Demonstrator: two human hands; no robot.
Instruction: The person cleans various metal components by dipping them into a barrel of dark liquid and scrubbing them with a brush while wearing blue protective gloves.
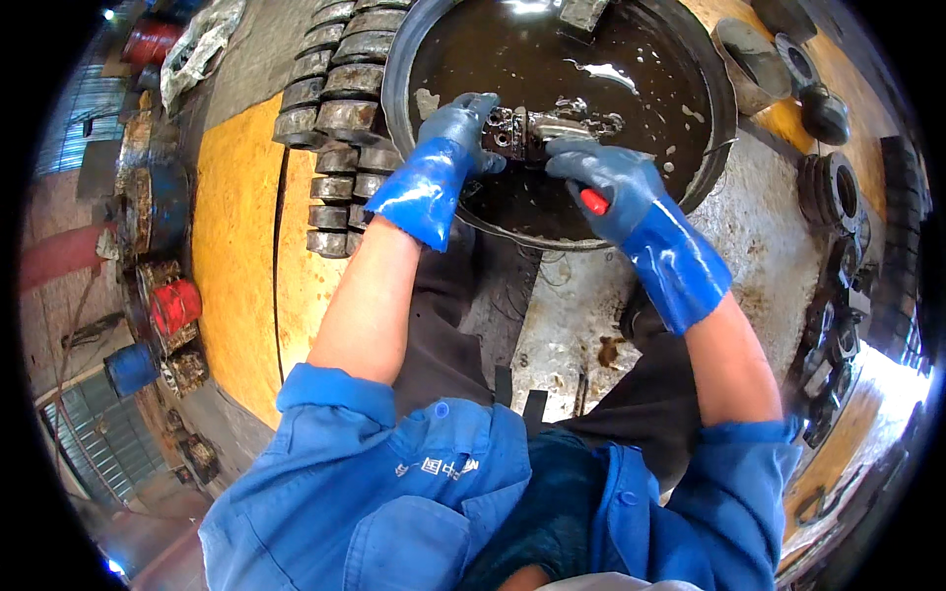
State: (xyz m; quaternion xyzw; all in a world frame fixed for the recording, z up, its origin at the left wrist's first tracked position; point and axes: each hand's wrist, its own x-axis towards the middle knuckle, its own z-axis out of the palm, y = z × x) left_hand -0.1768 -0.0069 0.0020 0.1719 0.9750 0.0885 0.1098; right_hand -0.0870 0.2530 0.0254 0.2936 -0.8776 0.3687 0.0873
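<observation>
Both my hands wear blue rubber gloves over a round basin [724, 89] of dark, oily liquid. My left hand [459, 130] is closed around the left end of a dark, wet metal part [508, 136] with holes in its face. On the part's other side, my right hand [609, 185] is wrapped round a red-handled tool [594, 202]. Only the handle's red end shows below the fist; the tool's working end is hidden, so its kind cannot be told. A pale block [583, 14] lies at the basin's far rim.
Left of the basin, metal rings [351, 118] stand stacked in rows beside a yellow board [236, 227]. At right are an open metal can [753, 65], a black pot [824, 113] and several round machine parts [838, 192]. A red can [175, 305] and a blue container [131, 368] sit far left.
</observation>
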